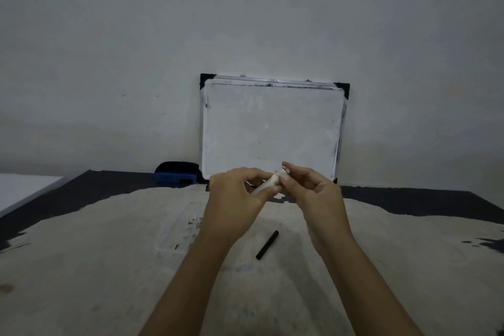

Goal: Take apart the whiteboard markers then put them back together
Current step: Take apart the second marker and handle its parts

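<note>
Fingers point(285, 179) hide most of white marker barrel point(266, 187).

Plain dim room, likely a home or makeshift study spot: bare grey wall point(245, 22), small whiteboard point(270, 128) leaning on it, blue eraser point(176, 176), worn dark table point(109, 267).
</note>
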